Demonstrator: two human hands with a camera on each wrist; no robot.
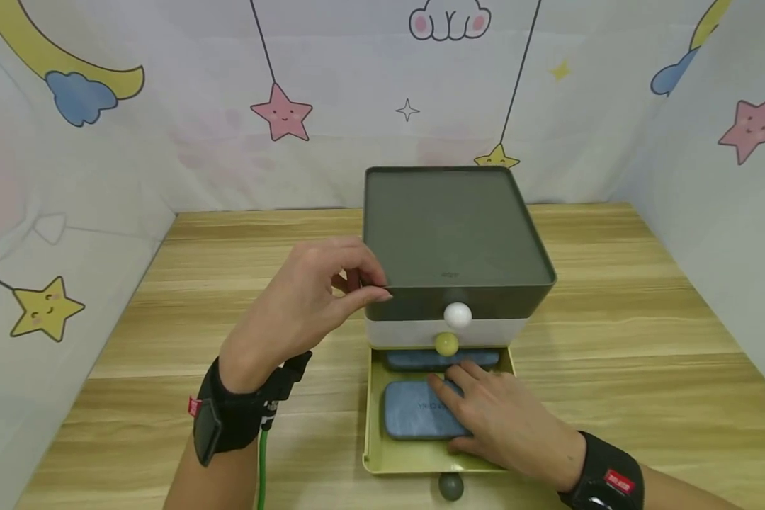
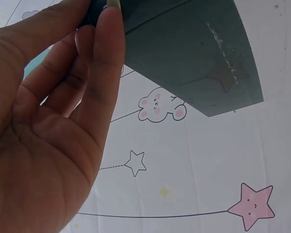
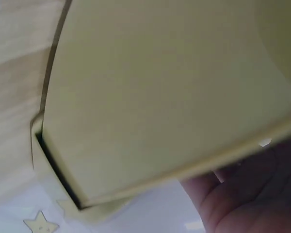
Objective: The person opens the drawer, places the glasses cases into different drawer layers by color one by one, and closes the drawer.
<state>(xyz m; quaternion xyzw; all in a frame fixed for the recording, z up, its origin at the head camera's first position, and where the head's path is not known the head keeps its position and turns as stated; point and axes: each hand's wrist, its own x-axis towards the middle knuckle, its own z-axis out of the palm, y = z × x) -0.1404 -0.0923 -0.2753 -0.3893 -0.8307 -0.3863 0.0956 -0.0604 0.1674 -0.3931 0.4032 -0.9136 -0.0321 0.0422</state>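
A stacked drawer box with a dark green top (image 1: 449, 227) stands on the table. At its front left corner my left hand (image 1: 312, 297) pinches the rim between thumb and fingers. The left wrist view shows that hand (image 2: 63, 111) on the green wall (image 2: 199, 53). Below, a yellow drawer (image 1: 374, 418) is pulled out. Inside it lies a blue glasses case (image 1: 414, 411), which my right hand (image 1: 503, 418) spans with thumb at the near edge and fingers at the far edge. The right wrist view shows part of this hand (image 3: 257, 194) behind the drawer's yellow rim.
A second blue case (image 1: 414, 360) lies farther back in the drawer, partly under the upper tier. White (image 1: 457, 315), yellow (image 1: 447, 344) and grey (image 1: 450, 486) round knobs stick out in front. The wood-grain table (image 1: 644, 340) ends at patterned cloth walls (image 1: 357, 85).
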